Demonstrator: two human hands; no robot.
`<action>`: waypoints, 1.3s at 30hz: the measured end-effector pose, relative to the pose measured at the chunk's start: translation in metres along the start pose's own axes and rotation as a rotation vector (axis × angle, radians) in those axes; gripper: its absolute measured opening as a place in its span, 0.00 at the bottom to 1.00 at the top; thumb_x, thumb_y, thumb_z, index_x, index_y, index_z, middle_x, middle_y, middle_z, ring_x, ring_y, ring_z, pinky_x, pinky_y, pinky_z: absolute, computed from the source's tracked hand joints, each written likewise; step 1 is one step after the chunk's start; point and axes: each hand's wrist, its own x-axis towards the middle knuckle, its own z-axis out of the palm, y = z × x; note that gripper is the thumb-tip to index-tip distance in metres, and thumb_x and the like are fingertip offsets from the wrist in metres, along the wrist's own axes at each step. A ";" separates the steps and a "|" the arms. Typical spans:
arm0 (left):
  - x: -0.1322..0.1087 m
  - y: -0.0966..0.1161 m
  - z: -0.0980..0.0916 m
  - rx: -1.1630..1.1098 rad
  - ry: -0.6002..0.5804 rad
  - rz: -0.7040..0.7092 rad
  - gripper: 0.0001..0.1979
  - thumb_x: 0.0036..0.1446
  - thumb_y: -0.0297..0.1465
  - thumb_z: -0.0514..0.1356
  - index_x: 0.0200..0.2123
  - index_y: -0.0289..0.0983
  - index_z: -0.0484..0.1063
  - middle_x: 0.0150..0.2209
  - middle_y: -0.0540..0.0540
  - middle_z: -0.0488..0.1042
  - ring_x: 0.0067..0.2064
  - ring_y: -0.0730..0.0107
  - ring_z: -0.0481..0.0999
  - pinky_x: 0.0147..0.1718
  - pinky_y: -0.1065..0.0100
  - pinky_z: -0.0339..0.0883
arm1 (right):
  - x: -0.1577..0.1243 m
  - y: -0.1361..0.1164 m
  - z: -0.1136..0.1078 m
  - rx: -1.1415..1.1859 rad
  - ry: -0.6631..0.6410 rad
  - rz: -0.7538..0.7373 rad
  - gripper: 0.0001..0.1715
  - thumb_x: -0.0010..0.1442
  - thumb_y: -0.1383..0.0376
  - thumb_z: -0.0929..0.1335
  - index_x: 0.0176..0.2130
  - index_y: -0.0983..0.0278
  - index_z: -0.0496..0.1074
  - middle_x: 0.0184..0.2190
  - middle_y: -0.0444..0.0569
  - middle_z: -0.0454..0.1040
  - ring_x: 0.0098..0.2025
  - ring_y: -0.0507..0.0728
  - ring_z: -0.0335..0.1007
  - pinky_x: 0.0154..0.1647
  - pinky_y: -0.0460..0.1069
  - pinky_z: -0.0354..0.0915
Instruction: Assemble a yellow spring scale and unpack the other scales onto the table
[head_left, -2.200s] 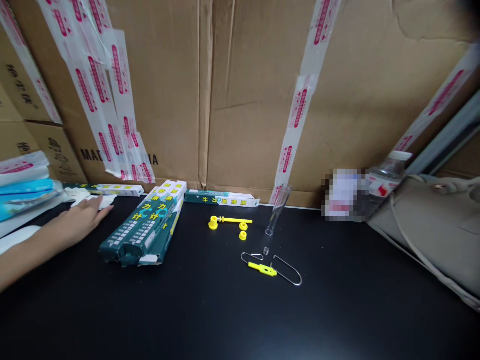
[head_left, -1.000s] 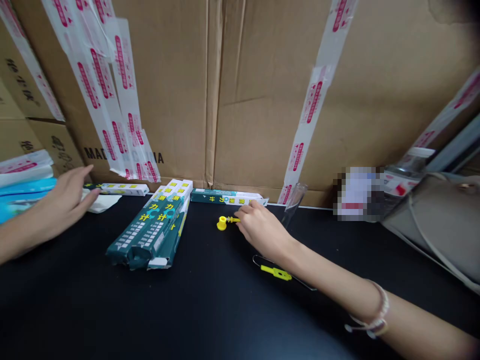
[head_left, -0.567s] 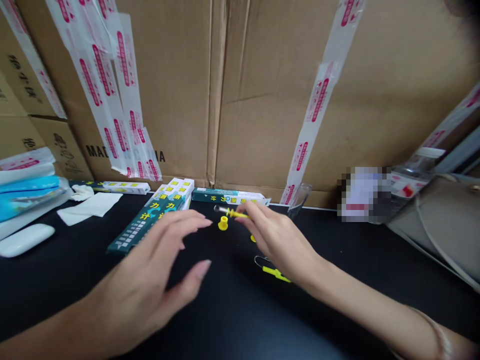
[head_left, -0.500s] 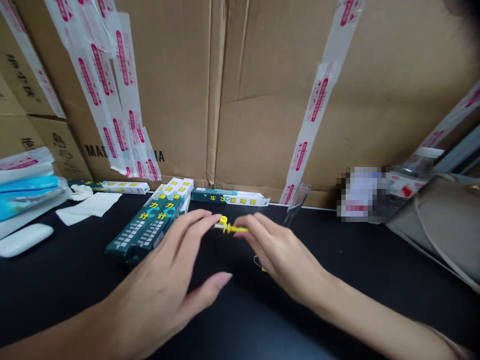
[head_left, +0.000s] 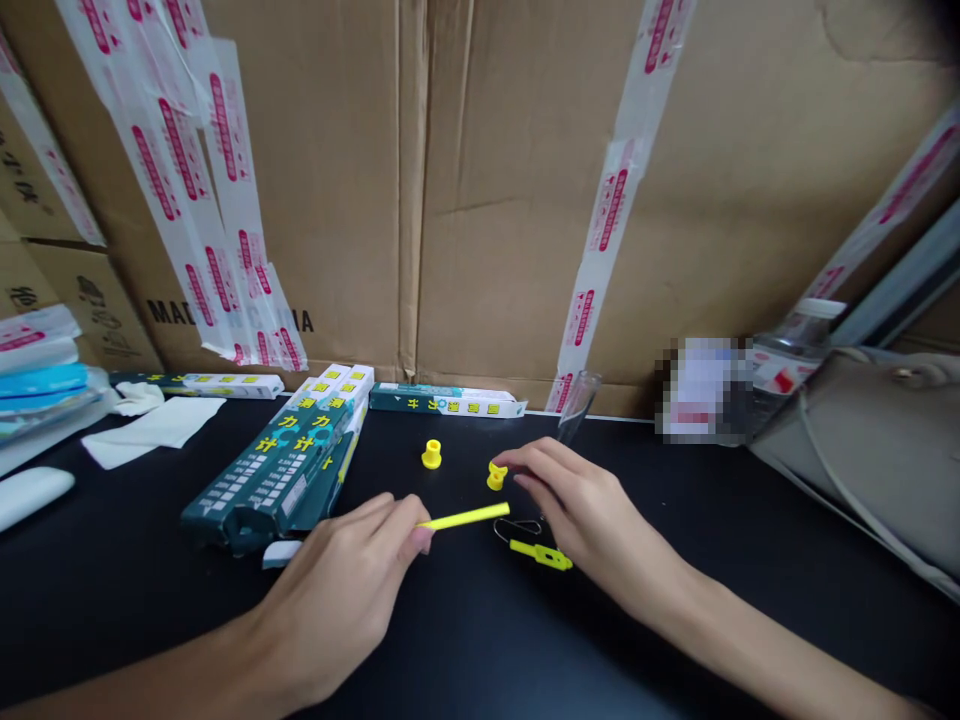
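My left hand (head_left: pixel 345 590) pinches one end of a thin yellow rod (head_left: pixel 469 517) and holds it level just above the black table (head_left: pixel 450 650). My right hand (head_left: pixel 581 505) reaches over the table, fingertips closing on a small yellow cap (head_left: pixel 496 477). A second yellow cap (head_left: pixel 431 455) stands alone further back. Beside the right hand lies a yellow clip (head_left: pixel 541 553) on a bent wire hook. A clear tube (head_left: pixel 571 412) leans behind the right hand.
Dark green printed boxes (head_left: pixel 281 465) lie to the left, another green box (head_left: pixel 446 401) against the cardboard wall (head_left: pixel 487 180). White tissues (head_left: pixel 150 428) and a white case (head_left: pixel 30 492) lie far left. A water bottle (head_left: pixel 787 355) and a beige bag (head_left: pixel 870 450) stand at the right.
My left hand came in from the far left and took the yellow rod from my right hand. The rod's cap came off onto the table. My right hand moved to the other cap.
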 end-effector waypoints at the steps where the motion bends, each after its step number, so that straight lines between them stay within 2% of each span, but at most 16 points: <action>1: -0.001 0.000 0.001 -0.004 0.004 -0.001 0.17 0.73 0.33 0.40 0.33 0.41 0.63 0.28 0.52 0.69 0.29 0.67 0.72 0.28 0.66 0.60 | 0.002 0.002 0.000 -0.026 -0.032 -0.009 0.16 0.69 0.74 0.61 0.50 0.64 0.73 0.44 0.54 0.75 0.43 0.59 0.76 0.45 0.55 0.74; 4: -0.002 0.001 0.004 -0.009 0.006 0.005 0.16 0.73 0.35 0.41 0.35 0.41 0.63 0.27 0.53 0.70 0.27 0.68 0.73 0.27 0.66 0.59 | 0.004 0.004 0.004 -0.087 -0.087 -0.022 0.16 0.68 0.73 0.64 0.52 0.67 0.75 0.44 0.56 0.75 0.44 0.61 0.76 0.46 0.58 0.75; 8: 0.001 0.003 0.002 0.000 0.007 0.037 0.14 0.73 0.33 0.42 0.38 0.42 0.65 0.30 0.53 0.72 0.30 0.67 0.76 0.29 0.66 0.61 | 0.005 0.006 0.012 -0.104 -0.095 -0.011 0.16 0.67 0.73 0.65 0.52 0.70 0.75 0.42 0.57 0.75 0.42 0.63 0.76 0.44 0.59 0.76; 13: 0.000 0.001 0.001 -0.002 0.047 0.068 0.12 0.71 0.28 0.42 0.41 0.41 0.64 0.29 0.53 0.71 0.29 0.68 0.75 0.27 0.68 0.62 | 0.006 0.010 0.013 -0.079 -0.066 0.002 0.16 0.67 0.74 0.66 0.52 0.67 0.75 0.41 0.55 0.75 0.41 0.61 0.77 0.44 0.57 0.76; 17: -0.003 -0.002 0.003 -0.006 0.080 0.110 0.16 0.63 0.20 0.42 0.46 0.42 0.63 0.29 0.53 0.70 0.28 0.70 0.75 0.26 0.69 0.62 | -0.007 0.009 0.009 -0.049 0.063 -0.016 0.16 0.70 0.73 0.61 0.52 0.64 0.72 0.44 0.53 0.74 0.44 0.58 0.75 0.46 0.54 0.73; 20: -0.002 0.001 0.002 0.007 0.063 0.082 0.14 0.67 0.23 0.42 0.45 0.42 0.64 0.30 0.53 0.72 0.27 0.69 0.75 0.25 0.68 0.61 | -0.024 0.006 0.008 -0.042 0.230 -0.112 0.15 0.70 0.74 0.61 0.52 0.63 0.70 0.42 0.51 0.74 0.43 0.57 0.72 0.43 0.52 0.70; 21: -0.001 0.002 0.001 0.006 0.058 0.068 0.13 0.69 0.25 0.42 0.44 0.42 0.64 0.31 0.53 0.73 0.27 0.69 0.75 0.24 0.68 0.61 | -0.029 0.005 0.008 -0.045 0.237 -0.134 0.15 0.69 0.74 0.62 0.52 0.62 0.70 0.41 0.51 0.74 0.43 0.57 0.71 0.43 0.52 0.70; 26: 0.002 0.006 -0.002 0.016 0.071 0.049 0.14 0.72 0.29 0.42 0.44 0.42 0.66 0.30 0.53 0.75 0.26 0.68 0.76 0.23 0.68 0.61 | -0.040 -0.004 0.010 0.006 0.176 -0.117 0.13 0.69 0.72 0.65 0.51 0.60 0.69 0.40 0.50 0.75 0.42 0.58 0.70 0.43 0.54 0.69; 32: 0.003 0.004 0.000 0.066 0.048 0.135 0.16 0.73 0.30 0.42 0.46 0.41 0.70 0.33 0.50 0.77 0.29 0.69 0.79 0.26 0.71 0.69 | -0.041 -0.015 0.013 0.083 0.102 -0.138 0.22 0.68 0.67 0.68 0.60 0.59 0.64 0.47 0.52 0.75 0.47 0.60 0.69 0.46 0.55 0.70; 34: 0.003 0.004 0.001 0.063 0.066 0.181 0.16 0.73 0.30 0.44 0.46 0.42 0.71 0.33 0.50 0.78 0.30 0.69 0.80 0.30 0.73 0.72 | -0.041 -0.018 0.015 0.114 0.115 -0.102 0.18 0.68 0.66 0.68 0.56 0.58 0.66 0.43 0.50 0.76 0.44 0.59 0.70 0.42 0.53 0.70; 37: 0.003 0.005 0.001 0.056 0.063 0.219 0.15 0.73 0.31 0.45 0.45 0.42 0.73 0.33 0.50 0.78 0.32 0.69 0.80 0.33 0.73 0.73 | -0.040 -0.020 0.017 0.168 0.117 -0.050 0.05 0.68 0.68 0.67 0.45 0.59 0.70 0.36 0.46 0.76 0.37 0.57 0.70 0.37 0.52 0.68; 39: 0.004 0.006 0.000 0.052 0.040 0.211 0.14 0.73 0.33 0.47 0.44 0.42 0.72 0.33 0.51 0.78 0.33 0.69 0.80 0.33 0.72 0.72 | -0.039 -0.021 0.016 0.186 0.110 -0.041 0.03 0.68 0.69 0.68 0.41 0.60 0.70 0.34 0.45 0.75 0.36 0.56 0.70 0.36 0.52 0.67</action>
